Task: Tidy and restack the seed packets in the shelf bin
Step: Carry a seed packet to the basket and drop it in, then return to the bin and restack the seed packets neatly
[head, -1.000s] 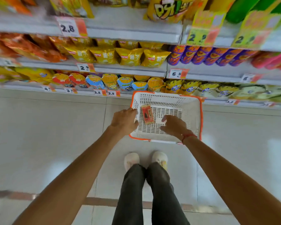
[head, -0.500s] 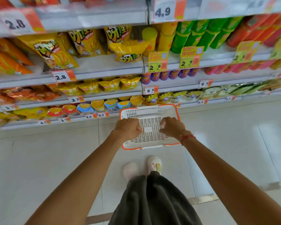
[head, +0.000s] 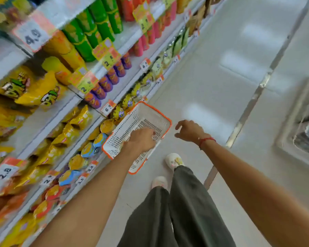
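Two bare arms reach forward from the bottom of a tilted, motion-blurred view down a shop aisle. One white plastic basket (head: pixel 146 114) with an orange rim hangs in the middle of the view, above the pale tiled floor (head: pixel 212 82) and just beside the shelves (head: pixel 64 107) on the left. The left hand (head: pixel 142 139) lies over the basket's near side; whether its fingers are curled round the rim or only resting there cannot be told through the blur. The right hand (head: pixel 189 130) is apart from the basket, just off its right rim, fingers loosely curled and holding nothing. One red string bracelet (head: pixel 206 140) circles the right wrist. No seed packets can be made out in the part of the basket that shows.

The shelves carry yellow snack bags, green tubes, purple tubes and pink tubes, too blurred to count. About a dozen price tags line the shelf edges; the largest (head: pixel 33 34) reads 4.9. Below, two legs in dark grey trousers (head: pixel 182 207) end in two white shoes (head: pixel 174 160).
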A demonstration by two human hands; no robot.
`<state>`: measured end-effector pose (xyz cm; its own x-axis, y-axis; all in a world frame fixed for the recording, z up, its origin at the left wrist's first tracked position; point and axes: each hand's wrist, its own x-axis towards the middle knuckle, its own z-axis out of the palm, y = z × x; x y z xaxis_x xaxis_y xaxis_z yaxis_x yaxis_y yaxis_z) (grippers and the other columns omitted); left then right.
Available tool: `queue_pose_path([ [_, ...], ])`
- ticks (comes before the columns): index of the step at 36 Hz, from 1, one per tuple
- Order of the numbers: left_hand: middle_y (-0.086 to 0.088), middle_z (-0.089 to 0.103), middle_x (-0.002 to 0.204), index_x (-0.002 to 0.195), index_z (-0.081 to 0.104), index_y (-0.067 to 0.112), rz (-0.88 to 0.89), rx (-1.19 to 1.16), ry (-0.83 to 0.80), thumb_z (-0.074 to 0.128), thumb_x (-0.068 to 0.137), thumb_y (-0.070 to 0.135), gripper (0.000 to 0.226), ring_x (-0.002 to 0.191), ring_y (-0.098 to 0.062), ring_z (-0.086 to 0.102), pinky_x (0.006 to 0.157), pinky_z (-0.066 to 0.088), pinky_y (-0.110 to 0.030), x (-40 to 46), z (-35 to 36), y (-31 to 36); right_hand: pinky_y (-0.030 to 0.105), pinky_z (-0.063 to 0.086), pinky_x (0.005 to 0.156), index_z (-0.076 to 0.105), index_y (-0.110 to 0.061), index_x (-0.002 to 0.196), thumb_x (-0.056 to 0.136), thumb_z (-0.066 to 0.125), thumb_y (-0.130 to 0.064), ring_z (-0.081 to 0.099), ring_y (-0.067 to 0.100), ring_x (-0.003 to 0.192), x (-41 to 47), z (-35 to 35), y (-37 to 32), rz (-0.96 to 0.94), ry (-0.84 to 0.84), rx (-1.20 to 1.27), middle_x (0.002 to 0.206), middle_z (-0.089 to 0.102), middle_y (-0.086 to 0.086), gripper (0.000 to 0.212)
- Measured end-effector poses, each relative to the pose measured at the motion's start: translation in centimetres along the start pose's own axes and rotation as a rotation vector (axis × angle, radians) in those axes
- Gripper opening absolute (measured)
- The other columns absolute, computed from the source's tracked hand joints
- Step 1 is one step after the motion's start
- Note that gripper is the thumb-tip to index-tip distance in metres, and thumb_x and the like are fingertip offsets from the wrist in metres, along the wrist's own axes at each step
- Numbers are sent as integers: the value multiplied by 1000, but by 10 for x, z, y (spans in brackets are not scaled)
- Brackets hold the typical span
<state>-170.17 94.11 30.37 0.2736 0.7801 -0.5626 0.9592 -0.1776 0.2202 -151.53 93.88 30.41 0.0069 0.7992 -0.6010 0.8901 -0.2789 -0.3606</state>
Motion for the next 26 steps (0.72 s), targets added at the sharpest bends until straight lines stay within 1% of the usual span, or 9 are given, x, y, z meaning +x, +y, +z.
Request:
queue_pose_path([
  [3,-4,58,133,128,56,23,150,105,-59,57,89,33,41,123,-27,53,98,41,-34,3,7,46,32,43,88,61,-21,117,84,64,-26,55,27,113,-32,5,47,125,60,109,120,61,7,33],
  [7,-1,56,136,130,54,20,392,249,-122,54,91,30,40,124,-25,51,99,40,-34,-1,27,117,34,46,89,61,-21,116,85,62,-28,58,25,110,-87,19,113,283,139,241,120,62,5,32],
  [10,0,54,137,132,52,20,538,361,-170,52,92,30,41,125,-24,50,98,39,-34,-9,52,174,34,46,91,61,-19,117,86,62,-26,58,23,109,-135,36,161,406,206,326,120,62,3,32],
  [13,0,55,136,131,52,21,665,454,-220,52,92,32,41,124,-24,50,100,40,-35,-23,82,231,35,47,89,62,-17,115,85,62,-24,59,26,107,-188,55,208,534,252,425,118,62,5,31],
  [16,0,57,132,129,53,21,792,549,-266,50,93,34,38,120,-23,53,99,43,-37,-45,112,288,35,49,89,64,-14,111,84,62,-24,60,29,106,-240,76,251,659,283,512,113,65,10,29],
  [19,-3,58,130,128,54,20,913,646,-312,49,94,33,36,117,-26,55,94,47,-38,-69,143,343,34,45,91,62,-15,116,84,62,-22,57,29,112,-288,98,289,768,323,600,119,63,10,33],
  [21,-3,56,133,130,52,20,978,713,-329,49,95,33,37,119,-26,53,93,43,-36,-85,165,376,33,45,92,62,-16,118,85,62,-23,56,28,113,-318,112,314,828,345,643,122,62,9,34],
  [23,-2,55,133,131,52,19,1046,768,-333,49,95,32,38,120,-25,52,94,42,-35,-101,185,408,33,44,93,61,-15,119,86,60,-22,56,28,114,-346,125,336,882,370,695,122,61,9,34],
  [26,-1,55,134,131,52,19,1141,828,-342,49,95,33,39,121,-24,52,98,43,-37,-123,212,450,31,43,90,60,-15,120,87,59,-22,55,26,114,-388,142,364,954,425,755,122,61,8,34],
])
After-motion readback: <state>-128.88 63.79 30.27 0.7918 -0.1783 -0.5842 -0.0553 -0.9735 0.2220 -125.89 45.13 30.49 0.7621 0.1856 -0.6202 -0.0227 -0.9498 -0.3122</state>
